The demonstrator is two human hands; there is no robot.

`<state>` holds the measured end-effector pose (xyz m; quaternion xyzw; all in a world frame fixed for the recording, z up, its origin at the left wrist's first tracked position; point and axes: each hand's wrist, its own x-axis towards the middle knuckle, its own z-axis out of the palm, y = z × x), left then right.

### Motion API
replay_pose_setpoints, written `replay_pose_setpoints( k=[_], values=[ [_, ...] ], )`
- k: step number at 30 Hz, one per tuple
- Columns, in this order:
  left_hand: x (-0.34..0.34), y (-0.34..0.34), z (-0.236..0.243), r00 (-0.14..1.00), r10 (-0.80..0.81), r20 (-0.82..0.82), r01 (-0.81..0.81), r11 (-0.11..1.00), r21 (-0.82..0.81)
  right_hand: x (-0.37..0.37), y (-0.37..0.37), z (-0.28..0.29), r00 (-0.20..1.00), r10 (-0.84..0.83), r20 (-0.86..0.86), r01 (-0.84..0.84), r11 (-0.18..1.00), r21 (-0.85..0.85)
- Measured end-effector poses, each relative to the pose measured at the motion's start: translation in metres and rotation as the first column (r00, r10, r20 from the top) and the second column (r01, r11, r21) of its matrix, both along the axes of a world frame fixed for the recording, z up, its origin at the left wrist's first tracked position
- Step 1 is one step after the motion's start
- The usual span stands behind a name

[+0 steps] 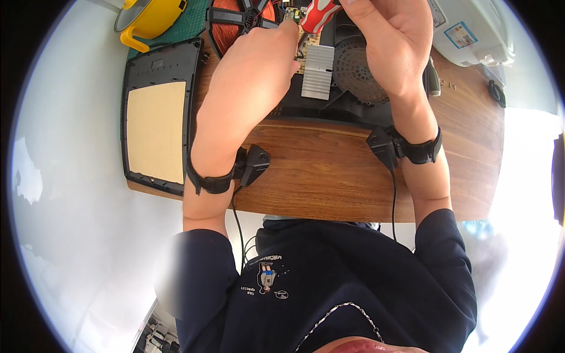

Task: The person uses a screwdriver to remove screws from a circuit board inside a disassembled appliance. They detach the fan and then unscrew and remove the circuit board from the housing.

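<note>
An opened black appliance base (329,109) lies on the wooden table (329,170), showing a copper coil (226,29), a round fan (362,70), a silver heat sink (318,70) and a circuit board. My right hand (391,41) is closed around a red-and-white screwdriver handle (318,15) above the board. My left hand (259,65) rests on the base beside the heat sink, its fingertips at the board; the fingers are hidden from view. Both wrists wear black bands with small devices.
A black top panel (156,112) with a tan underside lies at the table's left. A yellow pot (150,17) sits on a green mat at the back left. A white appliance (471,29) stands back right, with another screwdriver (432,76) near it.
</note>
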<state>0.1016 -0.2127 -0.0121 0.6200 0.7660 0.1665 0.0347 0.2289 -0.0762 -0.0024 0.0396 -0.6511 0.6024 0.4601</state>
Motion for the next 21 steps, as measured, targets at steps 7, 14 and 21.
replay_pose_setpoints(
  k=[7, 14, 21],
  values=[
    [-0.004, 0.015, -0.019, 0.999, 0.043, 0.021, -0.042, 0.997, -0.062, -0.001, 0.002, -0.002, 0.999, 0.019, -0.034, -0.019, 1.000, -0.013],
    [-0.010, 0.022, -0.024, 0.995, 0.061, 0.076, -0.062, 0.998, 0.006, -0.002, 0.008, -0.004, 0.998, 0.003, -0.056, -0.003, 1.000, -0.007],
    [-0.010, 0.026, -0.027, 0.997, 0.042, 0.067, -0.041, 0.999, -0.019, 0.003, 0.015, 0.002, 0.994, -0.052, -0.096, 0.046, 0.997, -0.064]
  ],
)
